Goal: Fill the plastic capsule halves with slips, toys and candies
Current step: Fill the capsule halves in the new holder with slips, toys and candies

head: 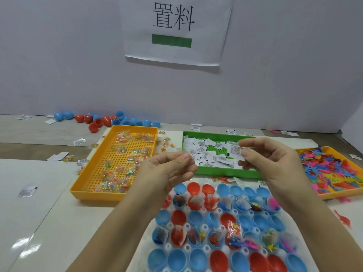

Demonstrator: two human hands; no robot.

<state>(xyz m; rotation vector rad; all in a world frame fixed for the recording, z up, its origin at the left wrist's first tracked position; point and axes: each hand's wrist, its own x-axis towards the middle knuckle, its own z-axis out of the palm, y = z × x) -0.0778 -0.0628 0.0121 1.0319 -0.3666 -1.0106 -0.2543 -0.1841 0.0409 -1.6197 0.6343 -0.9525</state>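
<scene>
Blue and red capsule halves [218,260] stand in rows on a white holder tray [141,250] in front of me; some hold slips, toys and candy packets, others are bare. My right hand [275,154] pinches white paper slips [236,152] above the green tray [225,171] of slips. My left hand [170,165] is raised beside it, thumb and fingers pinched on what looks like a small white slip [191,160] at the fingertips. The yellow tray [94,169] at left holds candy packets. The orange tray [334,195] at right holds coloured plastic toys.
Loose red and blue capsule halves [102,120] lie along the back wall. Stray slips [27,190] and candy packets are scattered on the table at left. An orange toy [343,219] lies near the right edge. A paper sign [174,30] hangs on the wall.
</scene>
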